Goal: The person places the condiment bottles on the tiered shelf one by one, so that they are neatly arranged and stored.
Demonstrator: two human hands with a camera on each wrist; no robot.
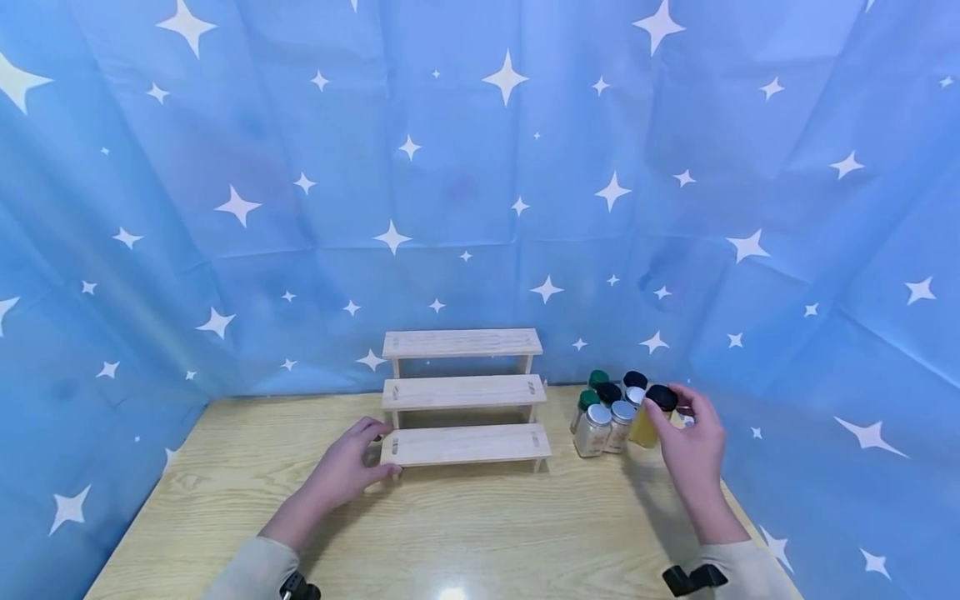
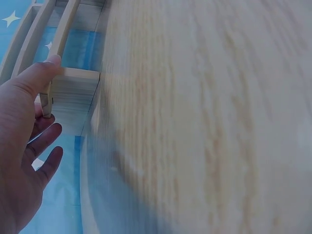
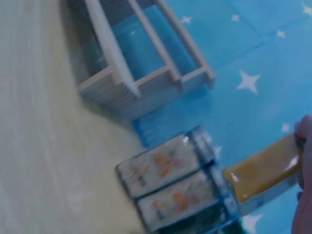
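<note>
A three-tier wooden step shelf (image 1: 465,446) stands at the back middle of the table. My left hand (image 1: 348,462) grips the left end of its lowest tier, thumb on the front edge; in the left wrist view the lower fingers (image 2: 46,139) extend past the board. On the right, my right hand (image 1: 693,446) holds a spice jar (image 1: 643,432) with a black lid and yellow contents by its top. The right wrist view shows this jar (image 3: 263,168) tilted beside the grouped jars, with only part of the hand (image 3: 304,190) visible at the edge.
Several spice jars stand close together right of the shelf: silver-lidded ones (image 1: 592,435) in front, green-lidded (image 1: 587,402) and black-lidded ones (image 1: 609,392) behind. A blue star-patterned cloth (image 1: 465,183) hangs behind the wooden table (image 1: 495,533) and along its sides.
</note>
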